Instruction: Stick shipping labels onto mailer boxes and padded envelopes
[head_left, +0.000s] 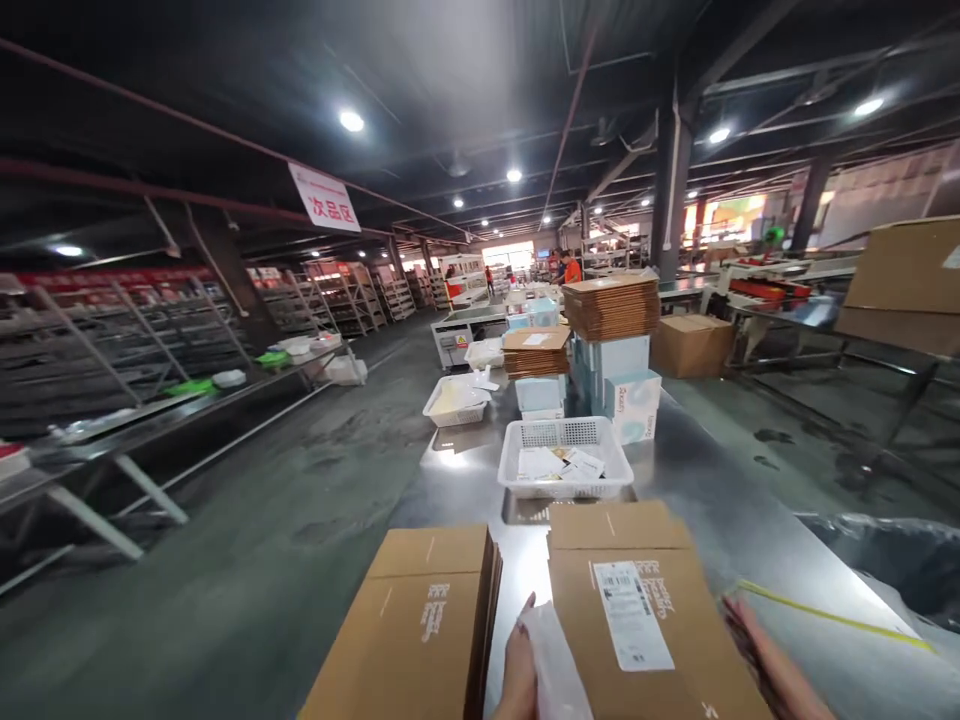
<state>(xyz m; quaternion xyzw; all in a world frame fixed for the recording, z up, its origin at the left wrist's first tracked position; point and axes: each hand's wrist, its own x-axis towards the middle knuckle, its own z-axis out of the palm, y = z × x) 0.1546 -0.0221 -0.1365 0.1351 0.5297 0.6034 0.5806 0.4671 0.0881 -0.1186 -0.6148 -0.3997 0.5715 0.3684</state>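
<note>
A flattened brown cardboard box [622, 535] with white print lies in front of me, a white printed label [634, 615] on its face. At its left side, my left hand [520, 665] is closed on a translucent white sheet [553, 655], which overlaps the box's left edge. My right hand [757, 640] is against the box's right edge; its fingers are blurred and partly hidden, so their grip is unclear. To the left is a stack of similar flattened boxes [420, 620].
Beyond the boxes, a white plastic basket [566, 485] holds cards and papers on the metal table [720, 490]. Farther back are a second basket [454, 415], stacked cartons [611, 305] and pale blue boxes [634, 405]. A yellow strap [832, 612] lies at right, near a plastic-lined bin [892, 560].
</note>
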